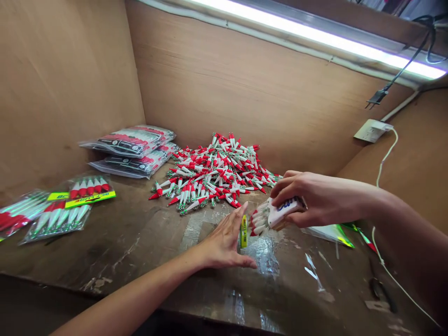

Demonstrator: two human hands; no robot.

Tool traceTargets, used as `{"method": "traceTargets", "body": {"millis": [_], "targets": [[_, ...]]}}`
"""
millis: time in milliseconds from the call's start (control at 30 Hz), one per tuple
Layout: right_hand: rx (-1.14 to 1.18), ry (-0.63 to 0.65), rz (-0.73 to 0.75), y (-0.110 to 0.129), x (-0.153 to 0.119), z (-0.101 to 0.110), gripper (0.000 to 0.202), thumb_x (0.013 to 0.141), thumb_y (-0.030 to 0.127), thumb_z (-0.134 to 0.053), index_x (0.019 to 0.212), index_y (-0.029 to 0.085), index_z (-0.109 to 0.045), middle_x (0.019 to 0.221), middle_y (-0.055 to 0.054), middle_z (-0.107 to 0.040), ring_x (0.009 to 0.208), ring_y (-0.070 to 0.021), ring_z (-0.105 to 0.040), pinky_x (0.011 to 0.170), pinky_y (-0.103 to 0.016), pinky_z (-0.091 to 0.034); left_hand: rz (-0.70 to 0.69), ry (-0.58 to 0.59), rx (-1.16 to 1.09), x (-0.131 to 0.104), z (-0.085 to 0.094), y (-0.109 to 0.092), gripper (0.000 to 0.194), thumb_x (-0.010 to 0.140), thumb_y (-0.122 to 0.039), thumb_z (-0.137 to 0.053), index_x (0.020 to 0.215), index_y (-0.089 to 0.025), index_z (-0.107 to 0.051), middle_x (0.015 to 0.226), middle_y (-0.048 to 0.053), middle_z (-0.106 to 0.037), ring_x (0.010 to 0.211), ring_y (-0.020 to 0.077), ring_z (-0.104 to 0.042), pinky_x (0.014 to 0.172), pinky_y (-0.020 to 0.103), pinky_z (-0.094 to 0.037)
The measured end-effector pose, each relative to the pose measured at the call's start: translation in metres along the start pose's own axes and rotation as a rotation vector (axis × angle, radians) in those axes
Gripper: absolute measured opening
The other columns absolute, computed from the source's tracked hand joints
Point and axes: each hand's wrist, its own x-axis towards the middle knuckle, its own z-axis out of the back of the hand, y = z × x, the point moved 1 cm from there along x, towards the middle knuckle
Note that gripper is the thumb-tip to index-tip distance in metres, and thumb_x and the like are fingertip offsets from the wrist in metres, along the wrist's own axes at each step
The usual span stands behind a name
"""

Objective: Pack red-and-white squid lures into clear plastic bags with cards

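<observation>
My right hand is wrapped round a white block with dark blue lettering, its fingers over the top and thumb below. Several red and white lures jut from the block's left side. My left hand is just left of them, fingers spread and thumb stretched out to the right. By its palm side stands a small yellow-green label; whether the hand touches it I cannot tell. Behind both hands lies a large heap of red and white lures with green hooks.
Packed bags of lures are stacked at the back left. Labelled lure packets lie at the left. Clear bags, pliers and a white cord are at the right. A plug hangs above.
</observation>
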Motion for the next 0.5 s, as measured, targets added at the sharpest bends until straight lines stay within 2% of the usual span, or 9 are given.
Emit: {"method": "traceTargets", "body": {"millis": [100,267,367,433,500], "targets": [[0.024,0.098,0.037,0.007,0.001,0.004,0.023,0.079,0.024,-0.072,0.1,0.03,-0.08,0.101,-0.002,-0.075,0.093,-0.0236,-0.066,0.082,-0.033,-0.052,-0.045,-0.03,-0.037,0.001,0.0,-0.003,0.141,0.064,-0.068,-0.083,0.16,-0.028,0.011,0.166,0.02,-0.011,0.149,0.0464,-0.018,0.117,0.065,-0.022],[0.094,0.157,0.032,0.015,-0.003,0.001,0.033,0.079,0.021,-0.071,0.11,0.027,-0.077,0.118,-0.004,-0.071,0.101,-0.0235,-0.065,0.093,-0.035,-0.05,-0.097,-0.089,-0.16,0.004,0.006,-0.013,0.144,0.057,-0.059,-0.091,0.162,-0.025,0.001,0.158,0.022,-0.028,0.142,0.0459,-0.032,0.115,0.062,-0.027],[0.164,0.185,0.034,0.016,-0.011,-0.003,0.038,0.077,0.017,-0.069,0.114,0.026,-0.076,0.122,-0.005,-0.069,0.104,-0.023,-0.065,0.095,-0.035,-0.05,-0.022,0.034,-0.46,0.007,0.016,-0.02,0.138,0.056,-0.056,-0.093,0.162,-0.024,-0.009,0.145,0.019,-0.047,0.126,0.039,-0.051,0.107,0.055,-0.039],[0.21,0.201,0.043,0.015,-0.016,-0.006,0.04,0.076,0.015,-0.068,0.115,0.025,-0.075,0.123,-0.006,-0.068,0.105,-0.023,-0.065,0.095,-0.035,-0.05,0.076,0.168,-0.741,0.009,0.021,-0.022,0.117,0.063,-0.059,-0.088,0.157,-0.023,-0.029,0.13,0.014,-0.059,0.112,0.0309,-0.06,0.097,0.044,-0.046],[0.251,0.213,0.063,0.017,-0.017,-0.01,0.042,0.075,0.014,-0.068,0.115,0.025,-0.076,0.123,-0.006,-0.068,0.106,-0.0236,-0.064,0.096,-0.036,-0.05,0.165,0.318,-0.951,0.01,0.023,-0.022,0.088,0.068,-0.062,-0.084,0.139,-0.019,-0.055,0.112,0.008,-0.066,0.097,0.0238,-0.063,0.086,0.034,-0.049]]}}
